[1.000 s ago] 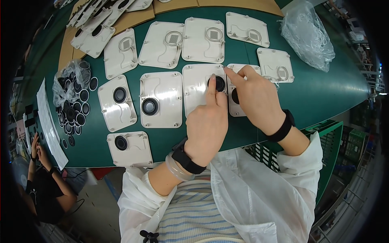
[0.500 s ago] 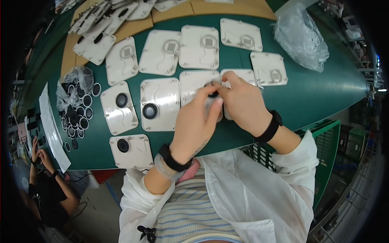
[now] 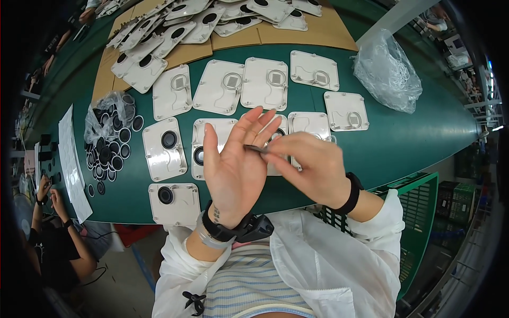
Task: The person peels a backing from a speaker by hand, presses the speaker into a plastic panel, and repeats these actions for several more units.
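My left hand (image 3: 236, 164) is turned palm up, its fingers stretched and apart. Across it, my right hand (image 3: 313, 164) pinches a thin dark piece (image 3: 255, 149), seen nearly edge-on against the left fingers; its exact kind is unclear. Beneath both hands lies a partly hidden white plastic panel (image 3: 284, 123), with a black round part (image 3: 278, 134) showing between the fingers. Left of the hands, another white panel (image 3: 214, 126) carries a black round part (image 3: 199, 156). Two more panels farther left, one panel (image 3: 164, 148) and a nearer panel (image 3: 183, 209), also bear black discs.
Several panels with round grilles (image 3: 275, 78) form a row beyond. A pile of panels (image 3: 204, 24) rests on cardboard at the back. Black rings (image 3: 106, 153) lie heaped at left; a clear plastic bag (image 3: 389, 74) lies right. A green crate (image 3: 416, 222) stands below the table edge.
My left hand has turned from working over the panel to palm up with fingers spread. My right hand has drawn back slightly toward me, now pinching the dark piece. The view has shifted.
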`<state>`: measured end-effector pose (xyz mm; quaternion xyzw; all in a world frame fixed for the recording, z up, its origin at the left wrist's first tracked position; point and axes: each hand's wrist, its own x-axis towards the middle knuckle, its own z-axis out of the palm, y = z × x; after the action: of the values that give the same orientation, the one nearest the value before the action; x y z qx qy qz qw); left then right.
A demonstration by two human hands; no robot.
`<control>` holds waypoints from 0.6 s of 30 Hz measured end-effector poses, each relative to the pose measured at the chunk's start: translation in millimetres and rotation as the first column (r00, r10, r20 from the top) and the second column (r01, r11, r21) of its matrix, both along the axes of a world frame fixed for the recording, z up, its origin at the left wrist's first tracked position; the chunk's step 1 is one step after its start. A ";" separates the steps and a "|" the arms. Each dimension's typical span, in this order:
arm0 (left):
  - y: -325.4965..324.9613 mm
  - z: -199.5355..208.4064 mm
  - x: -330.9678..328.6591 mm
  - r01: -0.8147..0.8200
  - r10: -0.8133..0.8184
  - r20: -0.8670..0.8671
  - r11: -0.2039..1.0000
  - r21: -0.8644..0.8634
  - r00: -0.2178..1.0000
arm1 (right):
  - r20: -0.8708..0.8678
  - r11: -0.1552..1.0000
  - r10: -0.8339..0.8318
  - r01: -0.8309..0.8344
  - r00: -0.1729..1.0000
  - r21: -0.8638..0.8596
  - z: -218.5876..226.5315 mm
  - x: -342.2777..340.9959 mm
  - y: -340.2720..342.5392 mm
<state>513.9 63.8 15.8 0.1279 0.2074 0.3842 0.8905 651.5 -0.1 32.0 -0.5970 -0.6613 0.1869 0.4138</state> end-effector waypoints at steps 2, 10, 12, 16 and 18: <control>-3.3 -3.3 0.2 0.023 -0.023 0.025 0.999 0.022 0.999 | -0.056 0.996 -0.051 0.047 0.997 -0.082 0.9 6.1 -0.3; -14.1 -15.4 -0.3 0.105 -0.007 -0.420 0.972 0.210 0.908 | -0.417 0.945 -0.292 0.193 0.861 -0.265 -11.3 14.7 -3.3; -14.5 -15.4 0.9 0.086 -0.012 -0.392 0.981 0.173 0.920 | -0.453 0.949 -0.291 0.197 0.843 -0.245 -13.8 14.4 -3.7; -17.4 -18.9 0.0 0.065 0.026 -0.379 0.972 0.225 0.925 | -0.461 0.954 -0.284 0.197 0.841 -0.227 -14.8 12.8 -4.3; -17.9 -21.9 -0.8 0.059 0.046 -0.378 0.964 0.261 0.925 | -0.456 0.955 -0.281 0.196 0.845 -0.224 -12.6 10.9 -3.9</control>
<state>513.2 45.9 -6.1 0.3196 0.3220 0.3735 0.8091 662.4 -4.0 19.4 -0.6419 -0.4393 0.3319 0.5337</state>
